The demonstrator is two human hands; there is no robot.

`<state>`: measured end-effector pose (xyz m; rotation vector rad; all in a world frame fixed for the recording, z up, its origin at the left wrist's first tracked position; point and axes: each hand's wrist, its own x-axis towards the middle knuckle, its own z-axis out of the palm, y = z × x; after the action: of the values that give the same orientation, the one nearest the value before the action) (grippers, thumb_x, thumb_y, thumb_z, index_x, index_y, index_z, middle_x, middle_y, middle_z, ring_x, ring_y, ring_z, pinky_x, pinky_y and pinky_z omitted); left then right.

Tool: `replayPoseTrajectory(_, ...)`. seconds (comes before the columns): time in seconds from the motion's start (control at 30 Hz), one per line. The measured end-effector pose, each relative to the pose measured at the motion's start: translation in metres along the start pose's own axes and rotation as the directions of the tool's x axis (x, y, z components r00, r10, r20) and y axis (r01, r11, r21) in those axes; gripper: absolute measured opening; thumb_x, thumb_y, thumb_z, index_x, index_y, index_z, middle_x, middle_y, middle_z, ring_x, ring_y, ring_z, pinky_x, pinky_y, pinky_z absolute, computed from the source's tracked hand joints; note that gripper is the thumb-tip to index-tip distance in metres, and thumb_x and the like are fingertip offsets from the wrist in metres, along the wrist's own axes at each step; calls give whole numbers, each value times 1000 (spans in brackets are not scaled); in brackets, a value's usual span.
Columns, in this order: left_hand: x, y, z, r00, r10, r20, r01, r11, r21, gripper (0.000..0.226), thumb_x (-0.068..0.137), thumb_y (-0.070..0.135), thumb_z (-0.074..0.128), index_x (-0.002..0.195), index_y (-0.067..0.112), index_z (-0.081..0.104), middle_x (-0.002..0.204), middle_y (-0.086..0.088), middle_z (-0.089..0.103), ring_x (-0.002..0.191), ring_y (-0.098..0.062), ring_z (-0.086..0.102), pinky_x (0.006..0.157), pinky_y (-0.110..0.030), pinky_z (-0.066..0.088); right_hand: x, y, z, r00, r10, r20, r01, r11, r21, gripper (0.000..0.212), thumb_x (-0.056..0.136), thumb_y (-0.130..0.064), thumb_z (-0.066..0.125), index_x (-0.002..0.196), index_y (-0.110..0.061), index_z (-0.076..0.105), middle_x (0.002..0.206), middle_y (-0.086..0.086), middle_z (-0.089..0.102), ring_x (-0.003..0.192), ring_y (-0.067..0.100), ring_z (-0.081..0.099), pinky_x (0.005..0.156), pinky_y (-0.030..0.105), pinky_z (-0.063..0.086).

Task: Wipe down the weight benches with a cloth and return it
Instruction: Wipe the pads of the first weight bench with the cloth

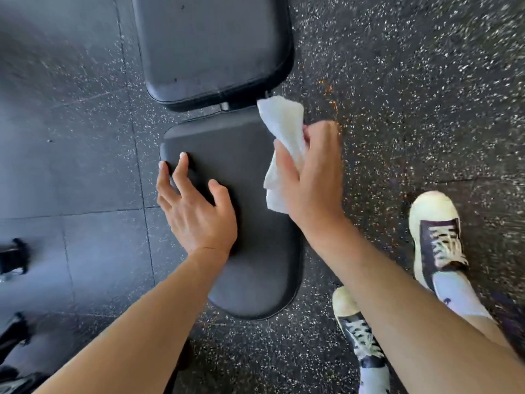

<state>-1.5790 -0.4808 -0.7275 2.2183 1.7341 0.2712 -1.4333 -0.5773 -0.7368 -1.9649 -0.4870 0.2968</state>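
Cloth gripped by right hand

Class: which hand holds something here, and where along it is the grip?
The right hand holds the white cloth, grip around its bunched middle. The left hand holds nothing.

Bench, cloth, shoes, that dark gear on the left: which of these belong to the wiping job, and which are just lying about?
Part of the job:
cloth, gripped in the right hand
seat pad, with the left hand resting on it
back pad

Just there:
shoes
dark gear at the left edge, too blurred to identify
speckled floor
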Motion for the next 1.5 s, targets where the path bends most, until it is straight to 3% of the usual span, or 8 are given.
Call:
replayPoseTrajectory(0.23,1,2,0,1000,-3,-8,3,1000,8,64,92,43,44,154,34,38,163,0,30,139,-34,39,103,-61,45,-117,8,-15,966,252,65,-259,948,184,22,100,-34,61,105,-33,39,99,-2,50,87,22,55,76,41,48)
replayPoseTrajectory(0.43,1,3,1,1000,9,-22,-9,1000,5,64,91,41,44,154,32,40,162,-1,31,138,-32,40,101,-58,46,-24,-6,-1,953,301,25,-297,917,267,22,99,-38,58,101,-26,39,94,3,55,82,24,56,74,44,48)
replayPoseTrajectory(0.6,0,1,1,1000,12,-16,-12,1000,17,63,92,39,45,154,32,39,163,-2,30,137,-33,39,100,-56,44,86,-3,27,942,335,-1,-331,929,165,26,98,-39,57,93,-15,47,92,2,62,83,22,57,80,42,47)
replayPoseTrajectory(0.8,1,3,-1,1000,6,3,-6,1000,18,63,92,39,44,154,32,36,163,-3,28,135,-36,39,98,-59,46,-10,8,2,950,308,59,-313,926,209,21,103,-40,52,107,-23,42,97,-4,55,84,16,55,75,37,48)
replayPoseTrajectory(1.0,2,1,2,1000,-1,-21,1,1000,22,62,92,39,45,153,35,37,163,0,29,140,-32,38,97,-54,45,-82,20,-9,974,202,107,-217,962,163,19,103,-37,53,115,-32,38,104,0,52,89,19,55,77,38,48)
replayPoseTrajectory(1.23,4,-1,3,999,16,-32,-15,999,29,62,92,38,45,153,34,38,163,-2,30,142,-31,37,102,-53,43,29,5,8,989,147,-5,-146,983,112,23,100,-28,58,106,-7,50,104,9,53,89,24,52,81,47,47)
replayPoseTrajectory(1.4,3,-3,3,999,16,-32,-15,999,31,62,92,36,46,153,33,37,163,-3,30,139,-29,38,99,-53,46,95,-21,29,954,-179,239,255,905,-340,31,97,-40,58,110,-11,62,112,6,58,99,27,57,79,41,45)
replayPoseTrajectory(1.5,3,-2,2,1000,-1,-25,1,1000,21,62,92,36,46,153,33,37,163,-5,30,140,-27,37,100,-59,48,81,-21,15,897,-302,324,412,838,-359,28,93,-39,62,102,-12,65,104,7,60,93,30,55,77,44,43)
